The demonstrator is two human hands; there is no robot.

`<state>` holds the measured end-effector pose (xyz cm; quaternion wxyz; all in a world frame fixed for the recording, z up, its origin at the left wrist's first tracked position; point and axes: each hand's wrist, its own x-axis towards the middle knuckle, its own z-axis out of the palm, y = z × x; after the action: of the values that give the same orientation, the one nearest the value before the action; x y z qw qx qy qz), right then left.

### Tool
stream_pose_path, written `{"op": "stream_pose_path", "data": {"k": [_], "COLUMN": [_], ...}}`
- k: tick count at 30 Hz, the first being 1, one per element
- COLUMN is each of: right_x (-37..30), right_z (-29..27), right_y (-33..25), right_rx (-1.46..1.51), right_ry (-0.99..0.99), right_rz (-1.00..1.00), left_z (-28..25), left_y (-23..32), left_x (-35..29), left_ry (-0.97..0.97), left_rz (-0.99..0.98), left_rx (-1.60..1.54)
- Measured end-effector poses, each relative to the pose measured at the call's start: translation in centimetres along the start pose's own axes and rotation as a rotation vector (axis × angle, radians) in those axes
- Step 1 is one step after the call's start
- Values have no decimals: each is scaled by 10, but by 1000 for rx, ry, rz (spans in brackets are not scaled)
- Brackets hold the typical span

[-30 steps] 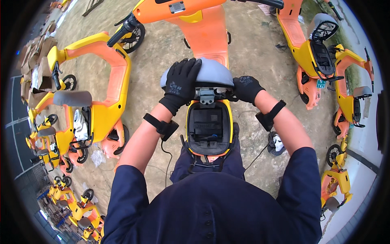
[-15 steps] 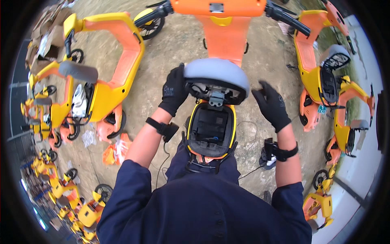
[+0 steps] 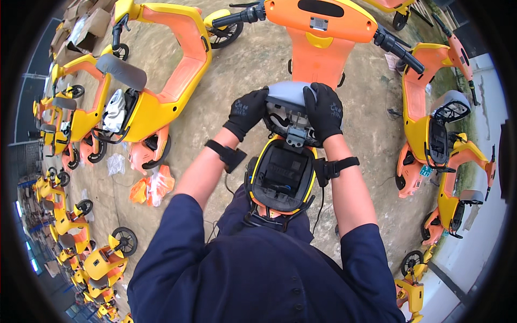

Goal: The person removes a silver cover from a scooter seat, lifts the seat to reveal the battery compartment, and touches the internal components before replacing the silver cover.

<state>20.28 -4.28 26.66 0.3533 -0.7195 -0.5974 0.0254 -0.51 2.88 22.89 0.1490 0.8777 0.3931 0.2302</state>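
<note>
In front of me, the grey seat of an orange and yellow scooter is tipped up on its metal hinge, its underside facing me. My left hand, in a black glove, grips the seat's left edge. On the opposite edge, my right hand, also gloved, has its fingers closed over the top corner. Below the hinge lies the open black storage compartment, where a dark block and a bit of blue show. Both palms are partly hidden.
To the left stands another scooter with white material in its open compartment; more scooters line up behind it. A scooter with a raised seat is on the right, near a white wall. An orange and clear plastic bag lies on the floor.
My right hand has come in from the right, away from the seat, and now holds its right edge. My left hand stays on the left edge. The view has shifted slightly.
</note>
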Motion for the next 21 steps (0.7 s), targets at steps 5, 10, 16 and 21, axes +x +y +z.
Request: {"op": "stream_pose_path", "data": {"k": [5,10,16,21], "right_x": [3,-1,-3,-1], "right_z": [7,13,6,10], "right_y": [8,6,-1,-1], "right_rx": [-49,-55,-169,-166], "right_ry": [-15,24,-27,-4], "right_rz": [30,-3,19,20], "left_z": [-8,11,-19,-43], "left_y": [16,18,29,31], "left_x": [25,24,27,28], "left_ry": [-302,-383,-713,-637], "left_rz": [-125,-414,-155,-105], "left_rx": [287,182,367,243]}}
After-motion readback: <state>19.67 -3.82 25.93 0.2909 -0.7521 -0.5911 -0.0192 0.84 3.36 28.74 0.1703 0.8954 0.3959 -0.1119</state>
